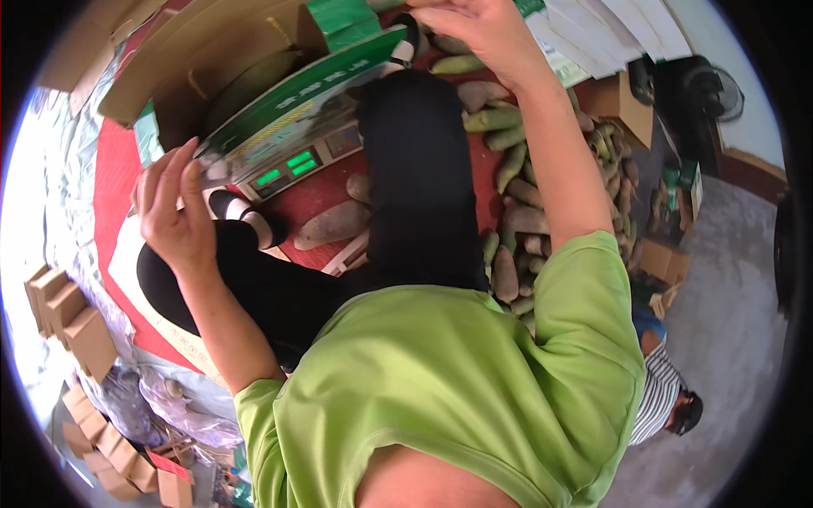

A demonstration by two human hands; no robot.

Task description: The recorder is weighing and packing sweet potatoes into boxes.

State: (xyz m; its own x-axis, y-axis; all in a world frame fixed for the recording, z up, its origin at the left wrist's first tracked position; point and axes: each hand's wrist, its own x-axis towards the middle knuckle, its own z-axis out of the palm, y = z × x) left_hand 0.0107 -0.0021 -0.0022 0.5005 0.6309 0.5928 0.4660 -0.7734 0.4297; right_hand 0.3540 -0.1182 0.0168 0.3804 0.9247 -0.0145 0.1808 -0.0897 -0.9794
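A flat green-and-white carton (296,97) lies tilted on a weighing scale (292,165) with lit green digits, which stands on a red mat (114,182). My left hand (174,207) is at the carton's near left corner, fingers spread and fingertips against its edge. My right hand (474,25) reaches to the top of the view and curls over the carton's far end. My legs in black trousers (415,186) stretch out between the two hands. One brown tuber (332,225) lies just in front of the scale.
A heap of long greenish-brown tubers (525,195) lies to the right of my legs. Open brown cardboard (195,59) lies behind the scale. Small folded boxes (72,317) and plastic bags (174,398) are at left. Another person in a striped shirt (665,394) crouches at lower right, with a fan (711,93) beyond.
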